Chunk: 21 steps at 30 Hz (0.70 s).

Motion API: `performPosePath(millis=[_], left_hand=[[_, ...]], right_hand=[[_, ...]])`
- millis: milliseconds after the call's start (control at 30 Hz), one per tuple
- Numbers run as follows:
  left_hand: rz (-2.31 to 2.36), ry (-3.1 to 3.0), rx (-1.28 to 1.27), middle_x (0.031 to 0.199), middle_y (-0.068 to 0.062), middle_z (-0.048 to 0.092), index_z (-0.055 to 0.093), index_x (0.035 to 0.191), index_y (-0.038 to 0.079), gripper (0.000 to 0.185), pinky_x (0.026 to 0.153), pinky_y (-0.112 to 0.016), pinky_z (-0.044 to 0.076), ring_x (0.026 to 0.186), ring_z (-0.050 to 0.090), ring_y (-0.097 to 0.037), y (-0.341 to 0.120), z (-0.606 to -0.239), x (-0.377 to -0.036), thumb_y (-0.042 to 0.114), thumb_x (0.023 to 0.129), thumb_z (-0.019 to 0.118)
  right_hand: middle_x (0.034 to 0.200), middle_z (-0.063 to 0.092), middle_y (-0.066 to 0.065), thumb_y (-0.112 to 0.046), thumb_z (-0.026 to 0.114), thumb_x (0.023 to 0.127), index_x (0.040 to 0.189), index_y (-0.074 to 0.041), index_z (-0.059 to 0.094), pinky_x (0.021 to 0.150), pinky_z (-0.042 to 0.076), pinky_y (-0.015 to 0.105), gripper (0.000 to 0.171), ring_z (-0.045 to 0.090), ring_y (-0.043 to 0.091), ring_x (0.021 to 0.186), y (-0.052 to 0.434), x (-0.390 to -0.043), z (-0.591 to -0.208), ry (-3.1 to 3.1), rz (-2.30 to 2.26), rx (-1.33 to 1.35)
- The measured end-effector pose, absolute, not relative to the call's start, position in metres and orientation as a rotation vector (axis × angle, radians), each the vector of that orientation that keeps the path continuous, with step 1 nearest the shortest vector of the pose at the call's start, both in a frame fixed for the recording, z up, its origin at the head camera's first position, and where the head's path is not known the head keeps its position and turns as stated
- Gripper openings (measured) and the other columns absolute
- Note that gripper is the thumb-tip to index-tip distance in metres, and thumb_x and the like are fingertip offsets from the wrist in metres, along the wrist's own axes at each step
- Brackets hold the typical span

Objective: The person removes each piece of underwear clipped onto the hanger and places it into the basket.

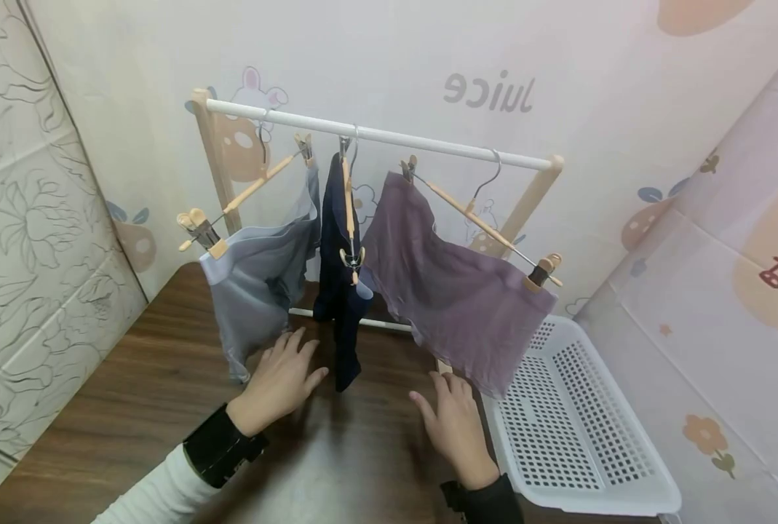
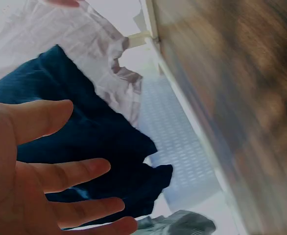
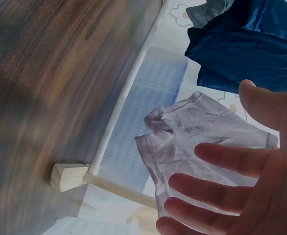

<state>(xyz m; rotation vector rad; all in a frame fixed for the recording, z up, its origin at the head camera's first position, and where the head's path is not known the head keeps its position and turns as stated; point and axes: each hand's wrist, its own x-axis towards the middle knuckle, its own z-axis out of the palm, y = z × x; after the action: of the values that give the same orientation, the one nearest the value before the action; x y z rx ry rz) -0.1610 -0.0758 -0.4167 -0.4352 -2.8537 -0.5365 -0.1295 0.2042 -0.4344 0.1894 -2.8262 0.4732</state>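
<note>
My left hand (image 1: 277,382) is low in front of the grey underpants (image 1: 257,284), its fingers spread and holding nothing. Just to its right hang navy underpants (image 1: 332,247), seen edge-on in the head view and broad side in the left wrist view (image 2: 109,137). With fingers extended, my right hand (image 1: 455,426) is below the purple underpants (image 1: 450,280); nothing is in its grasp. Each garment is clipped to its own wooden clip hanger, such as the right one (image 1: 470,216). Whether either hand touches cloth or tabletop I cannot tell.
The hangers hook over the white rail (image 1: 389,136) of a small wooden-ended rack on a brown wood-grain table (image 1: 146,364). A white perforated basket (image 1: 631,407) stands at the right. Behind the rack is a printed wall (image 1: 389,51).
</note>
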Motion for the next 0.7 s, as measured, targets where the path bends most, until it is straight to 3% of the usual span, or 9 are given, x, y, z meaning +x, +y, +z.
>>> performPosePath(millis=[167,400,700], left_hand=[[-0.503,-2.751,-0.510,0.133,-0.026,0.055,0.064,0.119,0.000,0.041,0.091,-0.056,0.049,0.120,0.054,-0.044,-0.081,-0.391,-0.152,0.030,0.092,0.067],[-0.567,-2.486,-0.622,0.116,-0.019,0.067,0.071,0.102,0.001,0.017,0.092,-0.048,0.053,0.106,0.064,-0.033,-0.091,-0.329,-0.145,0.011,0.089,0.065],[-0.434,-2.293,-0.619,0.119,-0.021,0.065,0.070,0.107,-0.001,0.025,0.097,-0.051,0.049,0.110,0.060,-0.036,-0.096,-0.254,-0.143,0.018,0.091,0.066]], right_hand=[[0.124,0.057,0.025,-0.036,0.065,0.092,0.126,0.003,0.058,0.098,0.043,0.053,0.052,0.050,0.042,0.120,0.204,-0.132,-0.432,-2.817,0.469,0.224],[0.123,0.058,0.025,-0.035,0.067,0.091,0.123,0.003,0.060,0.095,0.046,0.054,0.051,0.052,0.042,0.118,0.203,-0.138,-0.430,-2.789,0.443,0.305],[0.119,0.060,0.022,-0.038,0.066,0.092,0.122,0.002,0.062,0.091,0.047,0.055,0.050,0.053,0.040,0.115,0.195,-0.146,-0.425,-2.807,0.420,0.345]])
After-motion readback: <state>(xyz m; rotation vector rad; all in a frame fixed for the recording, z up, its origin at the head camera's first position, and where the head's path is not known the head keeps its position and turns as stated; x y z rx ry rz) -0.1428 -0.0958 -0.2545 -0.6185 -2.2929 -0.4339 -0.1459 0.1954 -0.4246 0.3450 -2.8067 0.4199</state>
